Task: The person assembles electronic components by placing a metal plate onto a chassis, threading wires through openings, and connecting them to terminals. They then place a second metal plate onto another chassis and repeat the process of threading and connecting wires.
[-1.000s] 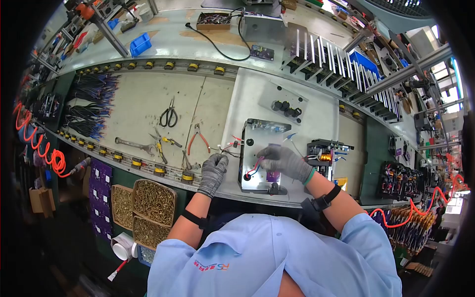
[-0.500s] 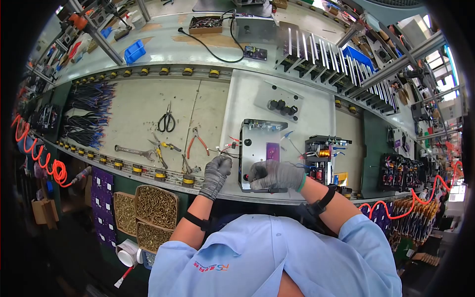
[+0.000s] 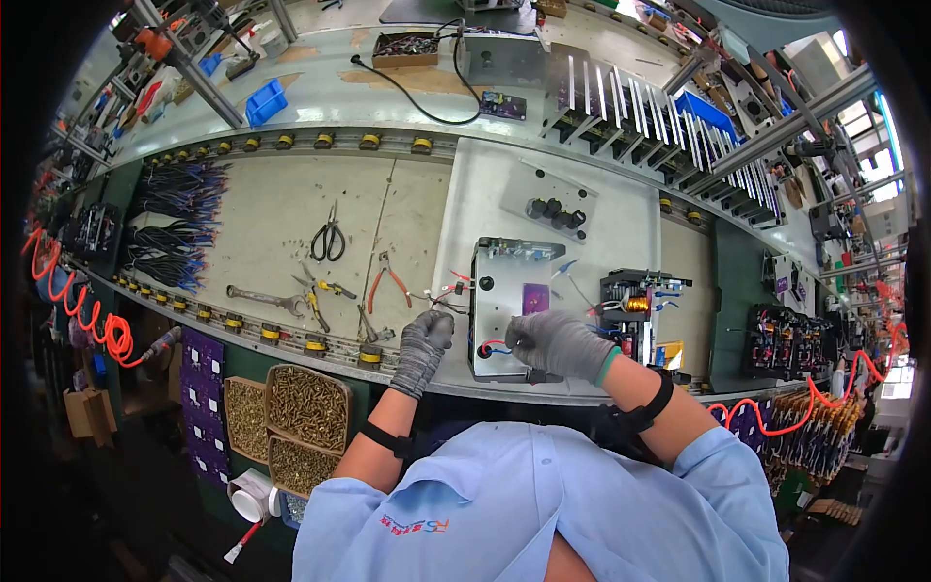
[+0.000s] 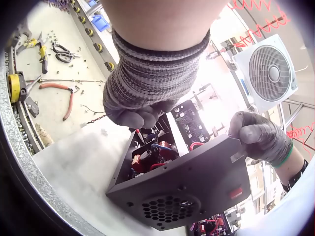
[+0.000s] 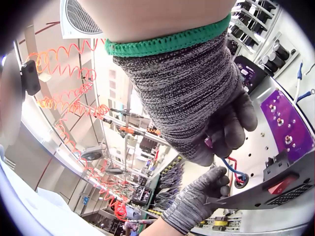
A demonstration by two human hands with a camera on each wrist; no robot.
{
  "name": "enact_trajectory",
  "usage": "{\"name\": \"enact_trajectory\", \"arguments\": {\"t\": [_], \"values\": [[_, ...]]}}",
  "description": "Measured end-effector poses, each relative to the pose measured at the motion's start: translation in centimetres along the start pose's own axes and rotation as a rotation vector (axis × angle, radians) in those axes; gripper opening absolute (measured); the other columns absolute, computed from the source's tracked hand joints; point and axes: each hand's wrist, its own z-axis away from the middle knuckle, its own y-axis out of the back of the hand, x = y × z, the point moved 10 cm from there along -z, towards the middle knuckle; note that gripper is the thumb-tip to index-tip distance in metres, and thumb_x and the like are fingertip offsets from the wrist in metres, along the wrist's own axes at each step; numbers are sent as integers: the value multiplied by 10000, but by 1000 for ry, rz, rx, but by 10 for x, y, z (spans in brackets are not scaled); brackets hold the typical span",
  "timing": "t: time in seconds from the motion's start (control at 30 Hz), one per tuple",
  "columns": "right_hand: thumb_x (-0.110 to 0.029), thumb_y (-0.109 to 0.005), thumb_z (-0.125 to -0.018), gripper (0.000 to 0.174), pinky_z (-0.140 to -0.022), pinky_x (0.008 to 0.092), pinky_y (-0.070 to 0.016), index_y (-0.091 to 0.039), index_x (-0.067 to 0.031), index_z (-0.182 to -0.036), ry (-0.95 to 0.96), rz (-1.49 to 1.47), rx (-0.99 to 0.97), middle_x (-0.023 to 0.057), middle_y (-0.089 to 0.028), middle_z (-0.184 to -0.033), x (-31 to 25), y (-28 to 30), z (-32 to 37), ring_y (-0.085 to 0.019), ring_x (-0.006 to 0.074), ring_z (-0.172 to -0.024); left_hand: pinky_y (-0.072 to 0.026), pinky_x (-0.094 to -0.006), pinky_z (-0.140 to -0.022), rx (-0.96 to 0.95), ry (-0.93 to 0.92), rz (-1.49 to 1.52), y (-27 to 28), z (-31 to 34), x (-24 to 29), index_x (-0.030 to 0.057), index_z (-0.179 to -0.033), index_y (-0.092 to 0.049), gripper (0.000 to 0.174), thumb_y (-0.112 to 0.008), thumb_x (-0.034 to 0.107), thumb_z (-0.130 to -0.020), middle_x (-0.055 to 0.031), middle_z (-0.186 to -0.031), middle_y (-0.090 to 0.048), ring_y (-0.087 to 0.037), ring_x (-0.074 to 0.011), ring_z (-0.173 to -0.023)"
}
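A metal device case (image 3: 499,308) with a black front panel (image 4: 197,182) stands on the bench in front of me. Red and blue wires (image 5: 231,166) come out of a round hole in its plate. My gloved right hand (image 3: 561,344) is over the near part of the plate, curled fingers holding these wires. At the case's left side, my gloved left hand (image 3: 425,339) pinches thin wires (image 3: 444,299) that lead to the case. A purple circuit board (image 5: 285,120) is fixed on the plate. A red rocker switch (image 5: 281,186) sits in the front panel.
Left on the bench lie red-handled pliers (image 3: 388,279), black scissors (image 3: 328,241), yellow-handled cutters (image 3: 325,287) and a wrench (image 3: 264,297). An open unit with a copper coil (image 3: 636,304) stands right of the case. Boxes of screws (image 3: 308,407) are below the bench edge at left.
My right hand moved down to the wire hole, covering it, then back to the right, so the red and blue wires show again. My left hand stayed nearly in place at the thin wires.
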Motion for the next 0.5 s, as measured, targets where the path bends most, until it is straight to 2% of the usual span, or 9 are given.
{"name": "enact_trajectory", "arguments": {"t": [0.03,0.17,0.3,0.37,0.4,0.5], "values": [[-175,-672,-832,153,-724,384,-553,-689,-93,-960,-2,33,49,107,-708,-819,9,4,0,-702,291,-794,-489,-261,-604,0,0,-1,-1,-1,1,61,-1020,-658,275,-659,322,-935,4,-829,-648,-598,-84,-663],[-172,-655,-843,158,-740,411,-552,-666,-93,-979,0,57,91,109,-711,-847,28,7,5,-698,310,-823,-489,-254,-607,-6,-4,25,-7,-6,6,59,-1061,-664,286,-658,315,-934,10,-822,-642,-591,-82,-659],[-182,-655,-860,164,-748,415,-551,-662,-87,-994,-1,-24,148,115,-710,-853,32,12,9,-695,317,-831,-483,-248,-595,-23,3,5,-17,-11,8,53,-1091,-668,290,-656,298,-936,8,-816,-642,-583,-75,-651],[-236,-641,-904,197,-803,374,-552,-660,-74,-1014,-70,-27,116,101,-728,-913,40,11,7,-709,275,-875,-478,-244,-584,-36,2,6,-23,-17,2,53,-1087,-669,275,-652,284,-939,8,-809,-642,-578,-72,-643],[-241,-643,-909,202,-793,385,-550,-661,-73,-1020,-15,-11,161,111,-724,-901,41,12,7,-707,289,-865,-473,-241,-573,-40,-1,13,-26,-20,0,52,-1083,-670,260,-649,270,-943,9,-803,-642,-573,-68,-636],[-223,-653,-895,153,-731,431,-539,-661,-94,-977,-28,50,188,130,-696,-823,58,5,-4,-688,329,-806,-462,-233,-554,-82,20,39,-36,-25,-6,55,-1066,-672,221,-639,240,-950,9,-787,-640,-563,-63,-620]]}}
